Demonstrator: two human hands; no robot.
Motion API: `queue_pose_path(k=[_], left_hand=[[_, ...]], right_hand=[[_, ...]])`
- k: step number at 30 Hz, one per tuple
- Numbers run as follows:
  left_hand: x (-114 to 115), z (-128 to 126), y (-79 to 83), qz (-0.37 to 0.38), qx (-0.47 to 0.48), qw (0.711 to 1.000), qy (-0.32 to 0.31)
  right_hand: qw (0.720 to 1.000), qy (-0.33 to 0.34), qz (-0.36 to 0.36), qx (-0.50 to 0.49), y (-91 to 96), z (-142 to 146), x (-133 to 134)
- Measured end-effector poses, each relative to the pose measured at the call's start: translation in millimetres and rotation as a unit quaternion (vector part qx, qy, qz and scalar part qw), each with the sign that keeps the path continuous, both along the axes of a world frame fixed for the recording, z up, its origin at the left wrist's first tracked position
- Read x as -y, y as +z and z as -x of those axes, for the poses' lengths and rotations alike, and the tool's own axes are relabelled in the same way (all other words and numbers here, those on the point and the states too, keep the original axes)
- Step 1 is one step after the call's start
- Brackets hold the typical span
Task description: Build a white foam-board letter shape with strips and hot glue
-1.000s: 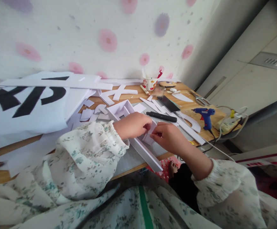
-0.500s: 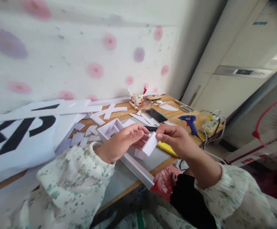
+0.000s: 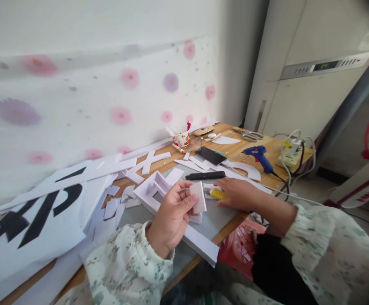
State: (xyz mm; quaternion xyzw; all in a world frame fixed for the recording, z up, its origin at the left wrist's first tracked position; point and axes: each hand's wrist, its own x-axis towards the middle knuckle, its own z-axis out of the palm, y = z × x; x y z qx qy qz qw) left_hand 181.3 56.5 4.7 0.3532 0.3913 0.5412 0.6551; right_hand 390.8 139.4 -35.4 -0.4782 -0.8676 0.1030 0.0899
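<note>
Through the head camera I see the left hand in the lower middle of the frame, grasping a small white board piece between thumb and fingers, its flat face tilted up above the bench. Just to its right, my right hand reaches in low, with its fingers bent at the right end of a yellow tool; I cannot tell whether they are closed on it.

Below and behind the left hand I have the white walled form, which runs from the centre of the frame down to the lower middle. It rests on a grey mat, with one end at the bench's near edge. A black tool lies just beyond the hands, and past it a dark phone.

Toward the right I make out a blue glue gun on its side, scissors behind it and a power strip at the bench's end. Near the wall stands a printed cup. On the left, small white offcuts lie beside a large sheet with black lettering.
</note>
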Motion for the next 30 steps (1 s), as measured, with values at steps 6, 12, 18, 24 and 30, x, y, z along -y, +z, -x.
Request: queue_pose_path(k=[6,12,18,24,30], left_hand=[[-0.8,-1.3,-0.6,-0.012,-0.019,0.999,0.031],[2.7,-4.2,3.6,-0.021,-0.014,0.999,0.045],[13.9,-10.2,7.1,-0.014,0.002,1.000,0.015],[22.4,-13.0,12.8,-0.009,0.015,1.000,0.003],[25.2,-15.0,15.5,-0.013,0.011,1.000,0.004]], right_hand=[[0.999,-0.029,-0.015,-0.019,-2.3,8.3,3.1],[0.968,-0.026,-0.119,-0.218,27.9,-6.0,23.5],[0.946,0.096,-0.162,-0.266,35.7,10.4,60.6],[0.941,0.095,-0.215,-0.244,34.6,22.0,62.8],[0.934,0.066,-0.261,-0.233,35.6,25.3,63.4]])
